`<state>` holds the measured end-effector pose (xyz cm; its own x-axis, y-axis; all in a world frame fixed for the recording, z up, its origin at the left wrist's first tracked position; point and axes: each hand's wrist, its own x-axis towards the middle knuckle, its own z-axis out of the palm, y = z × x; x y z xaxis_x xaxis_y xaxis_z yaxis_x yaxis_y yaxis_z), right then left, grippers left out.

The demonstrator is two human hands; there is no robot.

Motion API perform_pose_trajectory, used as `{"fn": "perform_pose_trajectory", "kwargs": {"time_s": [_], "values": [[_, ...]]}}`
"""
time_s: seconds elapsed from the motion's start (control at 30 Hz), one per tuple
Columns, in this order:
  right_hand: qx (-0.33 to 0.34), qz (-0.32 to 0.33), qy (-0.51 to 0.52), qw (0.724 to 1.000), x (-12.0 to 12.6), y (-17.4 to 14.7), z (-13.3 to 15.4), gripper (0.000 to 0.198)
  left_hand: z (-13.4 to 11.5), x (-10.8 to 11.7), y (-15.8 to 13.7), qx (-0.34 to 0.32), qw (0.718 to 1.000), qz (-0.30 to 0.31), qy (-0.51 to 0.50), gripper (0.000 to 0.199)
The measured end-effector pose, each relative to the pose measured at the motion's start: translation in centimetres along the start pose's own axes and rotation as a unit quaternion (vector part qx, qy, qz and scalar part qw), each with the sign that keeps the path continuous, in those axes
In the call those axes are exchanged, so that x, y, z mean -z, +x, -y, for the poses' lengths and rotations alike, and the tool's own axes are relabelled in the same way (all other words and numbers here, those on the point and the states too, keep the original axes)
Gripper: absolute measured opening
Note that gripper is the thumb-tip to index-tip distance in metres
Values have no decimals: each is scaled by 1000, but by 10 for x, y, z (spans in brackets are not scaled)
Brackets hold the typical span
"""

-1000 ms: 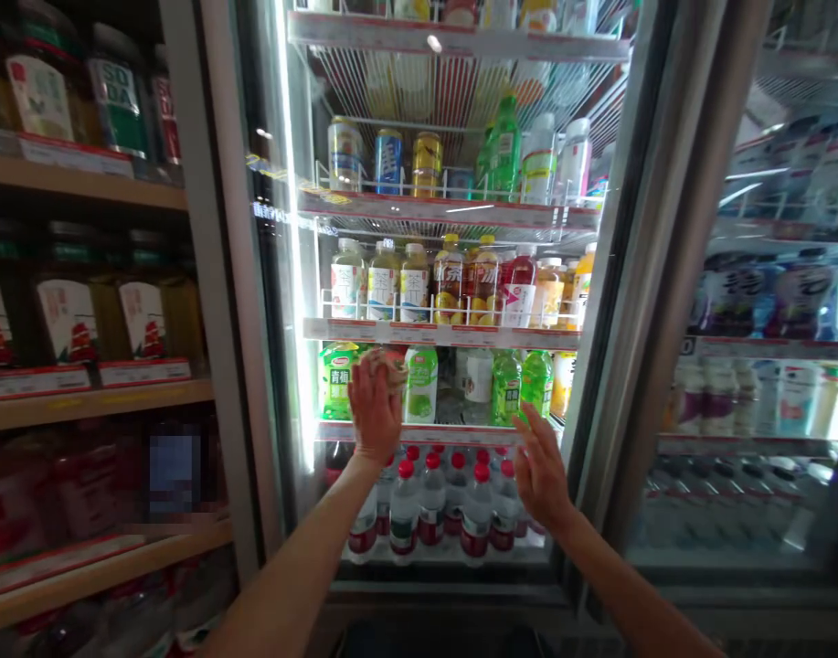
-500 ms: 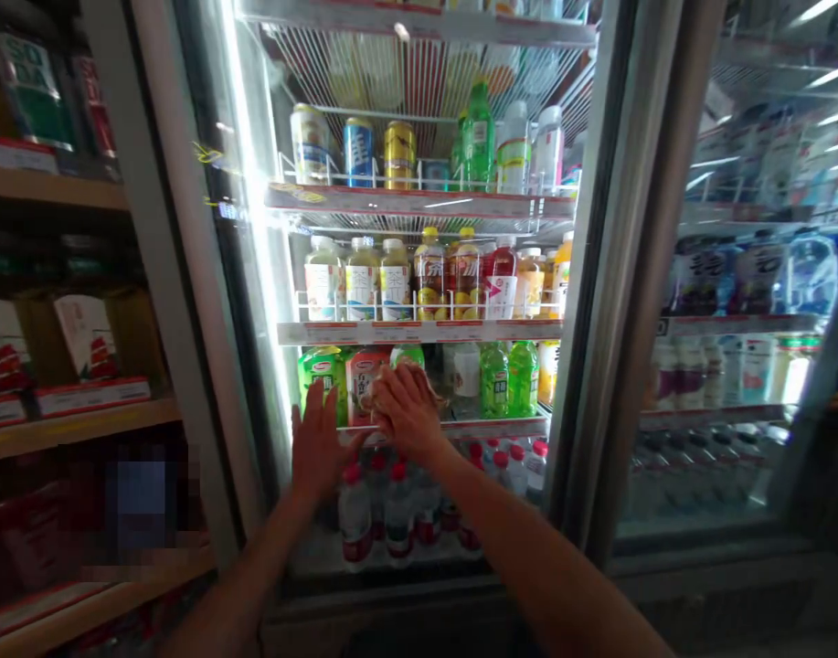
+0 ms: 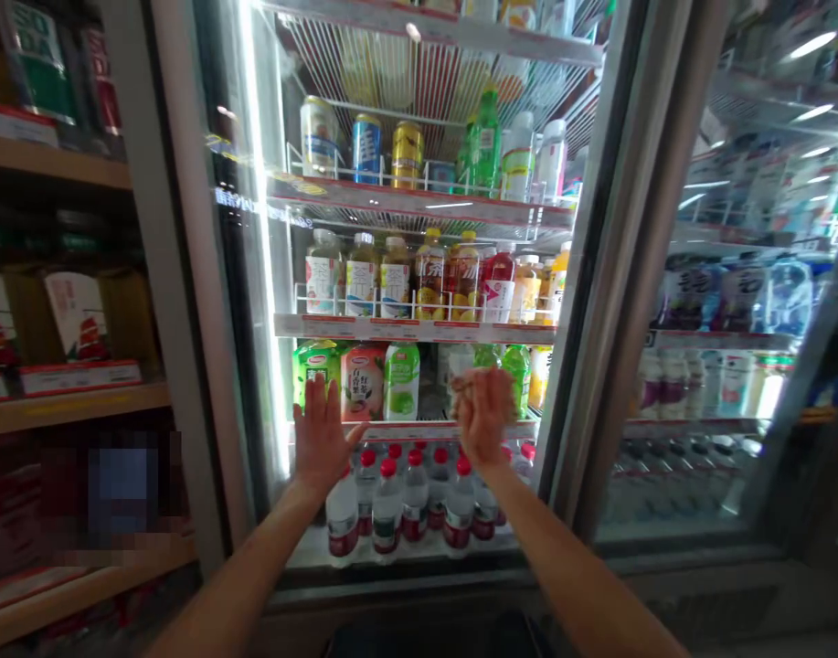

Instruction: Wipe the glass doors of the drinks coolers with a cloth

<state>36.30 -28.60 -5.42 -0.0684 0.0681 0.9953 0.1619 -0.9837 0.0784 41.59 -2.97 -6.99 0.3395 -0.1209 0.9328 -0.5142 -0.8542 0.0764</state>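
Observation:
In the head view my right hand (image 3: 485, 425) presses a crumpled brownish cloth (image 3: 504, 395) toward the glass door (image 3: 432, 370) of a lit drinks cooler. The cloth covers part of the green bottles (image 3: 519, 373) behind it. My left hand (image 3: 319, 439) is raised with fingers stretched out, palm toward the glass, and holds nothing. Whether its palm touches the glass I cannot tell. Behind the left fingers are a green drink bottle (image 3: 315, 358) and a red drink bottle (image 3: 364, 379).
Water bottles with red caps (image 3: 415, 493) fill the bottom of the cooler. Metal door frames (image 3: 638, 274) stand to the right, beside another glass-fronted cooler (image 3: 720, 384). Wooden shelves (image 3: 68, 397) with large bottles are at the left.
My right hand has moved right across the glass with the cloth, uncovering a green-and-white bottle. My left hand stays raised in about the same place. The view has shifted slightly.

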Motion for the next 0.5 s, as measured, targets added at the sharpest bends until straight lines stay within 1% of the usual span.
{"fn": "perform_pose_trajectory", "kwargs": {"time_s": [0.07,0.1,0.13,0.17,0.2,0.27,0.3,0.33,0.37,0.4,0.43,0.47,0.5], "values": [[84,57,30,994,-15,-4,42,46,0,2,1,-4,1000,-4,8,81],[119,84,42,988,-18,-5,52,42,0,3,1,-8,1000,-3,12,81],[138,97,46,985,-18,-6,53,39,0,4,1,-10,1000,-1,15,81],[139,99,44,984,-13,-6,44,38,0,5,2,-12,1000,0,17,81],[124,89,34,988,-5,-8,27,38,0,5,2,-12,1000,2,16,81],[47,40,0,998,15,-13,-21,40,-1,5,1,-10,1000,7,11,82],[2,14,-18,1000,24,-16,-44,40,-1,4,0,-6,1000,10,9,81],[-72,-26,-46,996,30,-19,-62,39,-2,3,0,-1,1000,16,7,81],[-125,-57,-54,989,32,-22,-72,38,-3,3,-1,3,1000,22,7,80],[-161,-72,-53,983,30,-25,-73,39,-4,2,-1,7,1000,28,8,79],[-178,-76,-43,980,25,-28,-66,40,-4,2,-1,10,999,32,10,79],[-174,-63,-24,983,17,-30,-51,41,-5,2,-2,12,999,34,12,79],[-146,-37,-3,989,9,-30,-32,42,-5,2,-2,12,999,34,14,79]]}}
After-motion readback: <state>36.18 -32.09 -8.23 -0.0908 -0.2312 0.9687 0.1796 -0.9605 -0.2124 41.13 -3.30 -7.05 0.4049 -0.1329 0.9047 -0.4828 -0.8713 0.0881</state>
